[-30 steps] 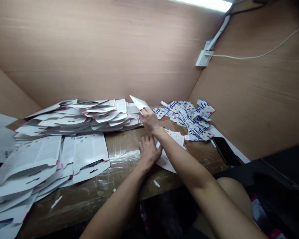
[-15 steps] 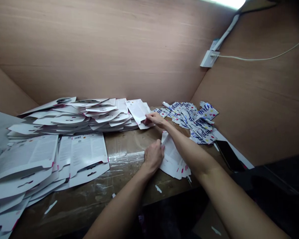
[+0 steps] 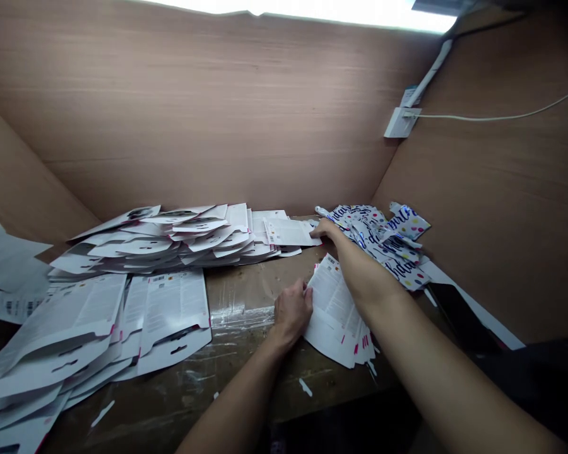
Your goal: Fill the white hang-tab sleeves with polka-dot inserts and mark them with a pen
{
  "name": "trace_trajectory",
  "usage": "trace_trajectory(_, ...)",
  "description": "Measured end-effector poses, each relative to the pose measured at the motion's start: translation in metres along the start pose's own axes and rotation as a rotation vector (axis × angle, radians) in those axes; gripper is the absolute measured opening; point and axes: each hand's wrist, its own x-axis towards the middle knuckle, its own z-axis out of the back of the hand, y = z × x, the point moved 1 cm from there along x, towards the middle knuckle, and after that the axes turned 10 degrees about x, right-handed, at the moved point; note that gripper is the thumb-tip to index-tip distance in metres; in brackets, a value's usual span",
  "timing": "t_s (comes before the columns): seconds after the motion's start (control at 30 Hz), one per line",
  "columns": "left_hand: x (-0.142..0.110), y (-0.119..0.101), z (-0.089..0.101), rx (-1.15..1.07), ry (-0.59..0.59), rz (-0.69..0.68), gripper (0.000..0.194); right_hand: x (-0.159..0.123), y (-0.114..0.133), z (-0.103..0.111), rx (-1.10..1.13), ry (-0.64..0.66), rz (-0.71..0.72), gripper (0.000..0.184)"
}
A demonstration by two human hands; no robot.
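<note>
Sleeve (image 3: 289,232) in the right hand (image 3: 325,229) hides its contents.

From the wearer's head, the one view looks forward and down, close over the worktable (image 3: 248,284), toward the brown panel (image 3: 246,126) at twelve o'clock; around four o'clock it seems too dark to read.

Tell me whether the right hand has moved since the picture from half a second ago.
Yes. Judged against the white wall socket, the right hand has moved rightward, closer to it in the picture.
</note>
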Motion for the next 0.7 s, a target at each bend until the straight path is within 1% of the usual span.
trace_trajectory(0.07,0.000,-0.001,0.001,0.001,-0.002,-0.001,0.021,0.000,-0.001,0.000,0.064,0.049,-0.033,0.035)
trace_trajectory(0.17,-0.001,-0.001,0.000,-0.048,-0.020,-0.007,0.020,-0.005,-0.009,0.006,0.166,0.083,-0.064,0.030)
trace_trajectory(0.23,-0.001,0.000,-0.001,-0.119,-0.044,-0.007,0.018,-0.011,-0.018,0.016,0.230,0.059,-0.093,0.032)
trace_trajectory(0.3,0.002,0.003,-0.002,-0.227,-0.088,-0.003,0.016,-0.019,-0.027,0.029,0.267,0.006,-0.130,0.036)
trace_trajectory(0.4,0.009,0.011,-0.003,-0.567,-0.201,0.049,0.019,-0.038,-0.044,0.054,0.270,-0.084,-0.160,0.034)
trace_trajectory(0.5,0.020,0.020,-0.004,-0.877,-0.281,0.136,0.024,-0.064,-0.065,0.090,0.217,-0.196,-0.148,0.035)
trace_trajectory(0.57,0.026,0.025,-0.005,-0.993,-0.298,0.185,0.030,-0.087,-0.084,0.119,0.156,-0.272,-0.132,0.033)
trace_trajectory(0.63,0.029,0.026,-0.006,-1.132,-0.308,0.232,0.038,-0.115,-0.101,0.143,0.089,-0.341,-0.120,0.026)
trace_trajectory(0.67,0.029,0.025,-0.007,-1.200,-0.306,0.250,0.041,-0.131,-0.109,0.149,0.058,-0.389,-0.091,0.025)
trace_trajectory(0.7,0.029,0.023,-0.008,-1.262,-0.300,0.265,0.044,-0.148,-0.114,0.151,0.040,-0.432,-0.044,0.028)
